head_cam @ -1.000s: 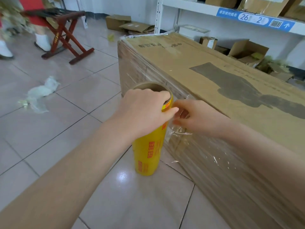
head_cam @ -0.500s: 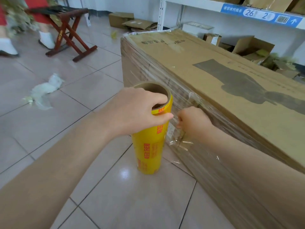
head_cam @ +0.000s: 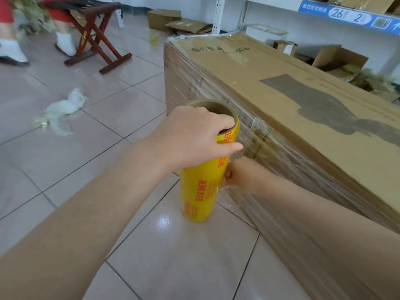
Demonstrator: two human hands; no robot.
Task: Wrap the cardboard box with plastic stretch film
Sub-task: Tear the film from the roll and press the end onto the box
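While your left hand [head_cam: 194, 137] grips the top of the tall yellow roll with red printing [head_cam: 201, 191], its fingers are hooked into the brown cardboard core and its thumb lies across the outer wall. The roll stands upright with its lower end down at the pale tiled floor [head_cam: 173, 260], just beside the long side of the large brown cardboard box [head_cam: 270, 87]. Your right hand [head_cam: 242, 176] sits lower, between the roll and the box. Its fingers are curled and pinch the loose edge of the clear plastic stretch film [head_cam: 270, 148] right where it meets the roll.

That film already lies in wrinkled, shiny layers over the box's near side and round its far corner, while the top face with the dark printed patch is bare. Off to your left a crumpled wad of pale plastic [head_cam: 62, 109] lies on the tiles. Beyond it stands a dark red wooden folding stool [head_cam: 97, 40]. Behind the box a white shelf carries a blue label [head_cam: 346, 16] reading 26 and 2.
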